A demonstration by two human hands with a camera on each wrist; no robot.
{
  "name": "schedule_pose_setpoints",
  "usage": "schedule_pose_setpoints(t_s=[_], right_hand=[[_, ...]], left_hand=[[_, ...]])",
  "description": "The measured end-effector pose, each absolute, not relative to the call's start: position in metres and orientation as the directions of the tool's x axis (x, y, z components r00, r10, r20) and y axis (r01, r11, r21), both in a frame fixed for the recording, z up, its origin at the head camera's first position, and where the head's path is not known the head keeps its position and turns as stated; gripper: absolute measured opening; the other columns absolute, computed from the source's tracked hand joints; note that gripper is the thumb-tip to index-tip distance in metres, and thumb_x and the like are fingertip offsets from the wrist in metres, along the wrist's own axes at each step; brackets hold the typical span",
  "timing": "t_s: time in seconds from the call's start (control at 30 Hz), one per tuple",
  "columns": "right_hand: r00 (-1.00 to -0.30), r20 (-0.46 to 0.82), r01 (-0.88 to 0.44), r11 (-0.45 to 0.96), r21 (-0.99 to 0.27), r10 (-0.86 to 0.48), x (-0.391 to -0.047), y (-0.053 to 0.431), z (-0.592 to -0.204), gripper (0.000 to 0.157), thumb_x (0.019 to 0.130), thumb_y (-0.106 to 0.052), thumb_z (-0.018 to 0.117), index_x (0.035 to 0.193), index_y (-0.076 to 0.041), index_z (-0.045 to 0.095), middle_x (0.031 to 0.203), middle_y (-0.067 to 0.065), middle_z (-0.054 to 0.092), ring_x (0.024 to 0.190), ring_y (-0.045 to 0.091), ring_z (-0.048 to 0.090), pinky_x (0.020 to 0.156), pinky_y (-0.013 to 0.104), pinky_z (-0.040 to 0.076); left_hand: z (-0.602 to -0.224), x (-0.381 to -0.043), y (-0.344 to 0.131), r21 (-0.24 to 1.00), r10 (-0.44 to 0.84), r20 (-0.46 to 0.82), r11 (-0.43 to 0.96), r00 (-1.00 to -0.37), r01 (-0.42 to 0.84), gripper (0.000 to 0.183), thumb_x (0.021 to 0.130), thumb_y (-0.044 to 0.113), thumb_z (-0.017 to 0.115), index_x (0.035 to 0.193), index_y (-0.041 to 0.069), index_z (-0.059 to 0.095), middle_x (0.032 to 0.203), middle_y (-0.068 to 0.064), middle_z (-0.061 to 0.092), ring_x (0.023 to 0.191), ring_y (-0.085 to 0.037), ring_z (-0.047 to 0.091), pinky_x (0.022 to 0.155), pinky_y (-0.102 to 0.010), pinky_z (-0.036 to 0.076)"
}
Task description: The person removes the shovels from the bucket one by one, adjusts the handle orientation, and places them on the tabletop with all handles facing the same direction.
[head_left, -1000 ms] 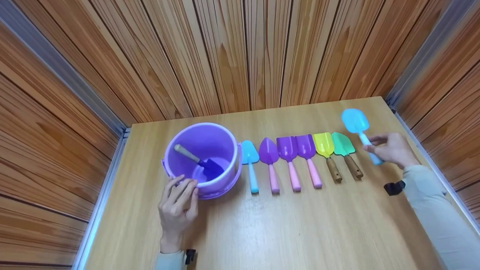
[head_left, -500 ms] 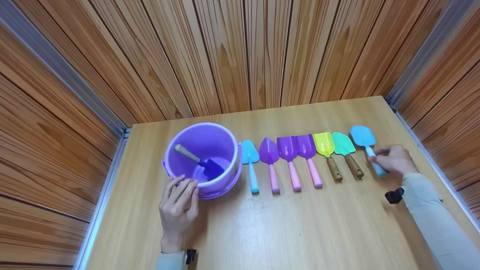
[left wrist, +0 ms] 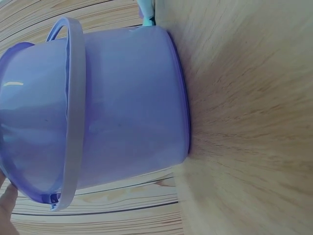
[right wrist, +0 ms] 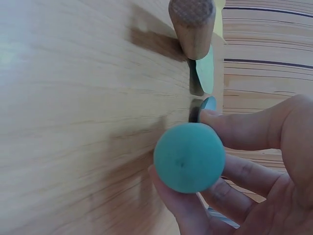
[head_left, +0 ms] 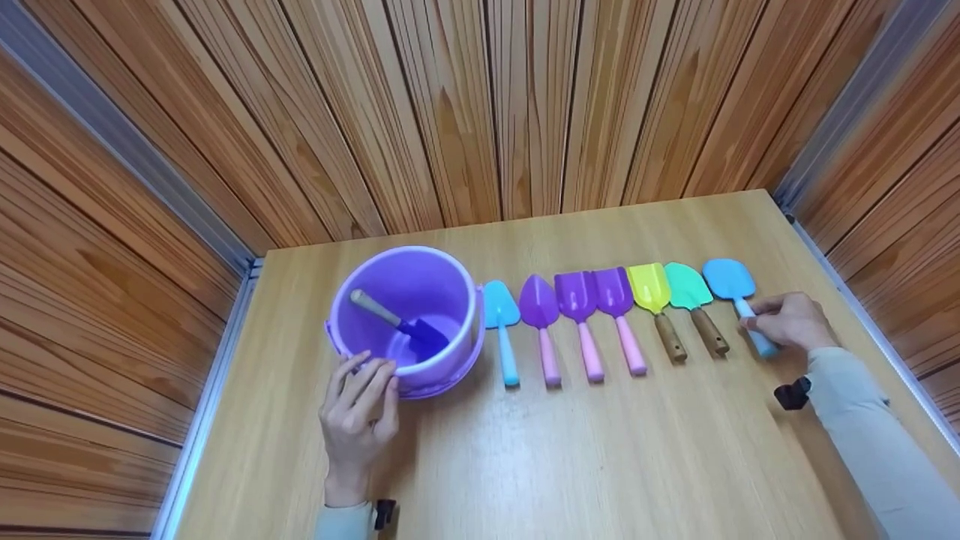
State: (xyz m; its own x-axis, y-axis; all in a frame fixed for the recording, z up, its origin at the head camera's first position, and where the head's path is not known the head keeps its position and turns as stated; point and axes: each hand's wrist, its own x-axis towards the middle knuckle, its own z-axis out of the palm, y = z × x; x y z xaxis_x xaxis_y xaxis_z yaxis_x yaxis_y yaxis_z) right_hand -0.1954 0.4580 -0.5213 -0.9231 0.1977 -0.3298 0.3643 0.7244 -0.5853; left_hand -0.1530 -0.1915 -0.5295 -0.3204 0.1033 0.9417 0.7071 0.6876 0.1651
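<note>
My left hand (head_left: 356, 427) holds the near rim of a purple bucket (head_left: 439, 376), fingers over the edge and thumb on the outside. Inside the bucket, a small dark-blue shovel (head_left: 424, 339) leans with its pale handle up. In the left wrist view the bucket's wall (left wrist: 127, 103) and looped handle (left wrist: 76, 107) fill much of the frame. At the right end of a row, my right hand (head_left: 793, 321) pinches the handle of a blue toy shovel (head_left: 729, 279). The right wrist view looks onto that handle's round end (right wrist: 190, 157), with fingers and thumb around it.
Left of the held shovel lie a green trowel (head_left: 687, 285), a yellow shovel (head_left: 648, 286), two purple shovels (head_left: 576, 296), a pointed purple trowel (head_left: 538, 302) and a light-blue one (head_left: 500, 304) beside the bucket. Wood-plank walls (head_left: 465, 112) surround the table (head_left: 525, 465).
My right hand has lowered the blue shovel toward the near side and down beside the green trowel, still gripping its handle. The left hand and bucket stay put.
</note>
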Motion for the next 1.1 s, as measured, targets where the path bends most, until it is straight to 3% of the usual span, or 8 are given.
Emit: schedule_pose_setpoints(t_s=[0.37,0.63,0.87,1.1], right_hand=[[-0.927,-0.334,0.34,0.753,-0.564,0.168,-0.193,0.456,-0.525,0.063,0.1,-0.036,0.072,0.138,0.013,0.059,0.138,0.037,0.057,0.117,0.046,0.056,0.086,0.039,0.055],[-0.932,-0.332,0.32,0.753,-0.575,0.143,-0.193,0.457,-0.525,0.067,0.103,-0.038,0.068,0.142,0.014,0.055,0.14,0.04,0.056,0.123,0.052,0.056,0.098,0.061,0.057],[-0.929,-0.342,0.327,0.736,-0.593,0.137,-0.193,0.457,-0.522,0.066,0.105,-0.04,0.065,0.142,0.013,0.055,0.135,0.035,0.058,0.116,0.044,0.058,0.095,0.052,0.056],[-0.926,-0.349,0.344,0.704,-0.621,0.145,-0.195,0.451,-0.507,0.068,0.109,-0.043,0.058,0.149,0.011,0.048,0.143,0.037,0.049,0.123,0.049,0.051,0.096,0.053,0.054]], left_hand=[[-0.529,-0.154,-0.193,0.147,0.112,0.948,0.676,-0.297,0.722,0.021,0.101,0.017,0.069,0.105,0.002,0.084,0.102,-0.013,0.081,0.103,-0.044,0.073,0.113,-0.056,0.056],[-0.53,-0.153,-0.192,0.157,0.108,0.945,0.678,-0.309,0.718,0.02,0.102,0.017,0.069,0.107,0.003,0.083,0.104,-0.013,0.081,0.104,-0.043,0.073,0.114,-0.055,0.055],[-0.532,-0.152,-0.193,0.173,0.1,0.94,0.685,-0.327,0.708,0.022,0.103,0.018,0.069,0.108,0.003,0.083,0.105,-0.013,0.082,0.105,-0.043,0.073,0.117,-0.055,0.054],[-0.531,-0.152,-0.193,0.186,0.106,0.93,0.69,-0.352,0.699,0.022,0.103,0.019,0.069,0.11,0.004,0.083,0.107,-0.012,0.082,0.108,-0.042,0.073,0.116,-0.054,0.054]])
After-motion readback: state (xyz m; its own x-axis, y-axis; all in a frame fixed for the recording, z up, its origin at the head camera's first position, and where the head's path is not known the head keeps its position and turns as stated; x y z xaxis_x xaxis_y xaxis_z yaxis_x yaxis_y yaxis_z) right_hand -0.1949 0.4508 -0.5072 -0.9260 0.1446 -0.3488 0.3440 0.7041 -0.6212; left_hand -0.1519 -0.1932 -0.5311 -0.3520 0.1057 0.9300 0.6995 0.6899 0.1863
